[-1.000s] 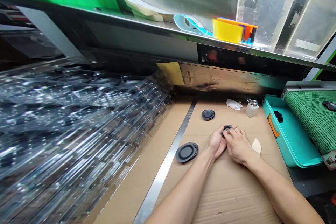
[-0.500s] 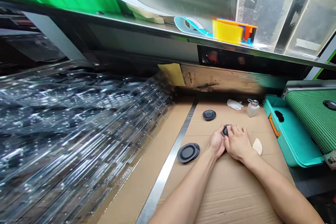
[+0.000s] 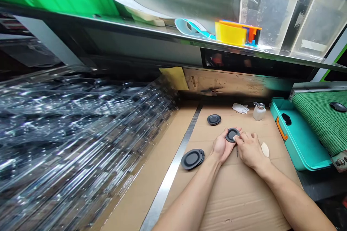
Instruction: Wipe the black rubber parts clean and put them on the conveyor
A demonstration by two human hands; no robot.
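Note:
Both my hands meet over the cardboard sheet (image 3: 233, 195) on the bench. My left hand (image 3: 221, 147) holds a small round black disc (image 3: 231, 134) from below, tilted so its face shows. My right hand (image 3: 251, 149) has its fingers curled and its fingertips pinch the disc's right edge. A short stack of larger black discs (image 3: 192, 158) lies left of my left wrist. One single black disc (image 3: 214, 119) lies farther back on the cardboard.
A heap of clear plastic blister trays (image 3: 76, 140) fills the left. A metal strip (image 3: 173, 166) runs along the cardboard. A small pump bottle (image 3: 259, 111), a crumpled white wipe (image 3: 240, 108), a teal bin (image 3: 300, 140) and a green conveyor belt (image 3: 322, 119) stand at right.
The disc between my hands has turned up so its face is visible, and my right fingers have slid off its top to its right edge. The view has shifted slightly.

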